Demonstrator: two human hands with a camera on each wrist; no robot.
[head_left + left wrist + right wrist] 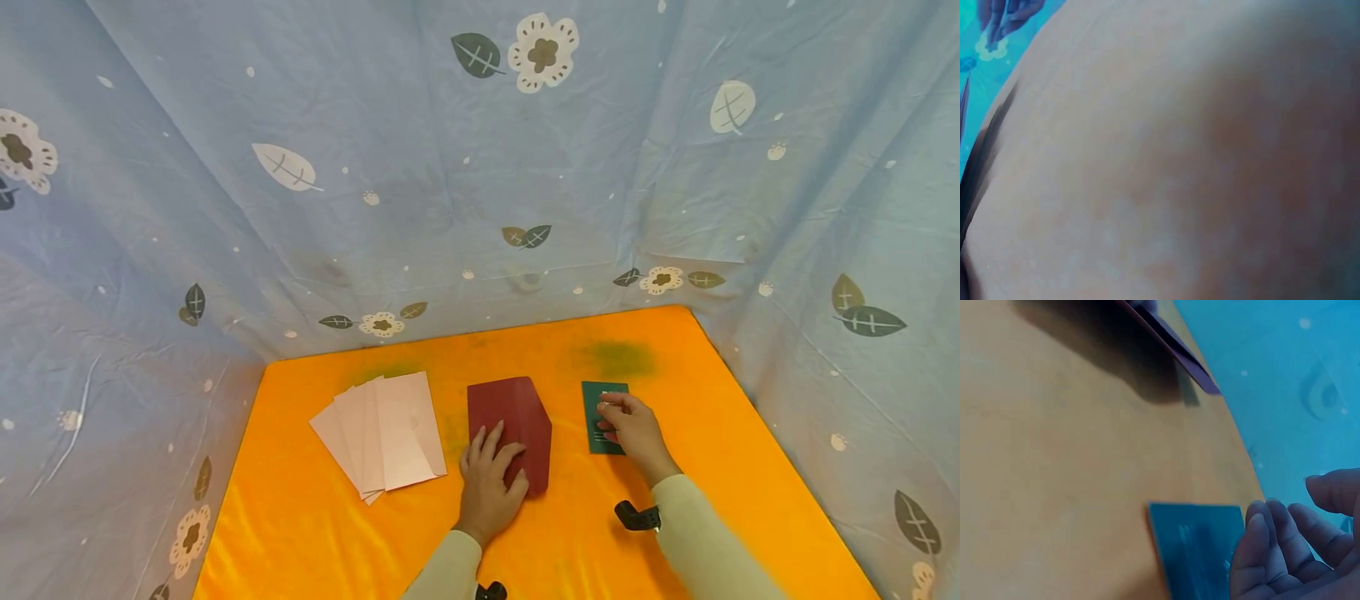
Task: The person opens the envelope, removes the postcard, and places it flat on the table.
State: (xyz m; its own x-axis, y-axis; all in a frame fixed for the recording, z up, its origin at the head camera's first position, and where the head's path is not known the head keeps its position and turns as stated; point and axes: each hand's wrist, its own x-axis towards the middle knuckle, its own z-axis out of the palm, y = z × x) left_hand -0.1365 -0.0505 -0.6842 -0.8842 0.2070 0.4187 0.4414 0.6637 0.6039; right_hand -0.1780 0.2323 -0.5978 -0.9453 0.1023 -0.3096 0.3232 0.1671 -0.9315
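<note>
A dark red envelope [506,400] with a pointed flap on its right side lies on the orange cloth. My left hand [491,479] rests on its lower part, fingers spread and slightly bent. Seen from the right wrist, the envelope [1194,369] appears edge-on above a dark shadow. My right hand [633,429] hovers over a dark green card [592,417] with white print, covering its right part. In the right wrist view, the card [1194,531] lies beside loosely bent fingers [1257,544], with the thumb held apart and nothing between them. The left wrist view is mostly blurred skin.
Several pale pink envelopes [405,425] lie fanned out on the left of the orange cloth [292,467]. Blue patterned curtains [420,208] stand around the back and sides. A black wrist camera [637,517] is strapped below the right hand.
</note>
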